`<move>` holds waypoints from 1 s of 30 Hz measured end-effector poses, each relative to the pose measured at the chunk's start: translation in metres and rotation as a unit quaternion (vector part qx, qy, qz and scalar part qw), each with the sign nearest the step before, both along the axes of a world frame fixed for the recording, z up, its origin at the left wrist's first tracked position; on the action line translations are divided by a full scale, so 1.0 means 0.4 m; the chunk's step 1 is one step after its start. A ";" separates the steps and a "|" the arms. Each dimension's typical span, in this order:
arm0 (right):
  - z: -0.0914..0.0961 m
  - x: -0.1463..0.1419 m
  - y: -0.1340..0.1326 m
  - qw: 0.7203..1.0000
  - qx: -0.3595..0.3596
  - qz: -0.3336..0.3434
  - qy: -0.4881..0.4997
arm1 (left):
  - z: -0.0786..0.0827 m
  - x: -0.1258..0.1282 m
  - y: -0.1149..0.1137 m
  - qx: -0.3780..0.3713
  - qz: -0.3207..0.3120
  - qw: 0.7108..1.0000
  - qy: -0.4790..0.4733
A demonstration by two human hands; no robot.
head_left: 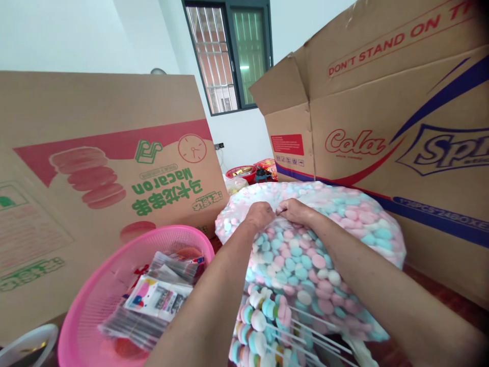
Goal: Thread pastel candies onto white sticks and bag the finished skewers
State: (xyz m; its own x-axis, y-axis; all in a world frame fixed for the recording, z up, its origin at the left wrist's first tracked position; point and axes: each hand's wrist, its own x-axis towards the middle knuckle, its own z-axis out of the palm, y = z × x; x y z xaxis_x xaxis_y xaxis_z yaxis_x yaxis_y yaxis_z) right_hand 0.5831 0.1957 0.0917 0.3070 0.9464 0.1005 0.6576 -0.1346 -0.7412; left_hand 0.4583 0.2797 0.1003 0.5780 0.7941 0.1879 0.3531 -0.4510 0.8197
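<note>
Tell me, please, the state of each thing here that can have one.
Plastic bag: full of candies; tied or not, unclear
Left hand: closed on the bag
Right hand: pinching the bag
Candy skewers: threaded
Pink basket: holding packets
Macaron carton: upside down
Cola carton: upright, flap raised

White walls, 1 dark-framed window, metal bars, daylight

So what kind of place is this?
Probably a candy-packing room: there's a big bag of pastel sweets, filled skewers, and a basket of flat packets.
</note>
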 end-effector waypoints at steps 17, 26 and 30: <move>-0.024 -0.018 0.041 0.991 0.074 0.039 -0.109 | -0.073 -0.013 -0.003 -0.098 0.054 0.982 -0.151; -0.031 -0.010 0.028 0.995 0.089 0.007 -0.033 | -0.069 -0.004 -0.008 -0.184 0.074 0.960 -0.200; -0.023 -0.012 0.030 0.996 0.071 0.028 -0.042 | -0.077 -0.004 -0.009 -0.194 0.077 0.958 -0.197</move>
